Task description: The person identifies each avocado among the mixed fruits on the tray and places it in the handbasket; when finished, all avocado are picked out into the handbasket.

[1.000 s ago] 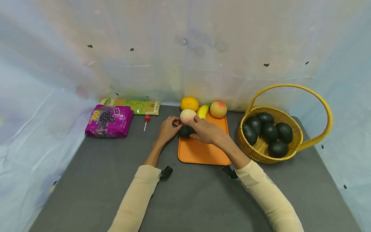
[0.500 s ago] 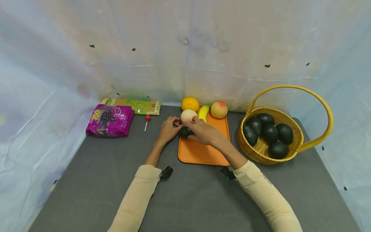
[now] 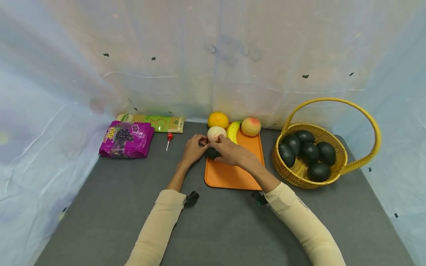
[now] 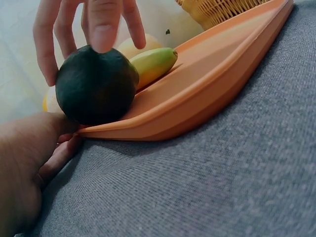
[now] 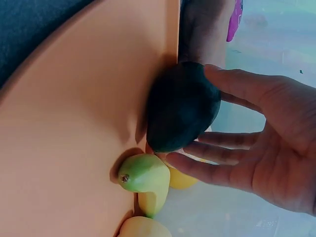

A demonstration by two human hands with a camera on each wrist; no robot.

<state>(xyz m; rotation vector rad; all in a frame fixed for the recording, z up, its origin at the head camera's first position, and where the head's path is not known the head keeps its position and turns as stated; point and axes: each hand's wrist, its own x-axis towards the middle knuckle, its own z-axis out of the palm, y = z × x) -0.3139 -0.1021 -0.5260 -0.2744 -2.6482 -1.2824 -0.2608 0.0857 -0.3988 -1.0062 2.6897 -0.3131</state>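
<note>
A dark green avocado (image 4: 96,86) lies at the left side of an orange tray (image 3: 233,177). My right hand (image 3: 231,152) reaches down over it; the right wrist view has the thumb on one side of the avocado and the fingertips on the other. Beside the tray's left edge is my left hand (image 3: 194,150), its thumb and a finger either side of the rim in the left wrist view, close to the avocado. Behind the avocado stands a pale, speckled peach (image 3: 216,133). A banana (image 3: 233,132), an orange (image 3: 217,120) and a blushed peach (image 3: 251,126) are further back.
A yellow wicker basket (image 3: 299,181) with several avocados and a tall handle stands at the right. Left of the tray lie a red lollipop (image 3: 170,137), a purple grape-print packet (image 3: 127,139) and a green-and-tan packet (image 3: 159,123). A pale curtain (image 3: 213,55) closes off the back.
My right hand has shifted slightly left and closer over the avocado, its thumb drawing in toward it. The left hand stays at the tray's edge.
</note>
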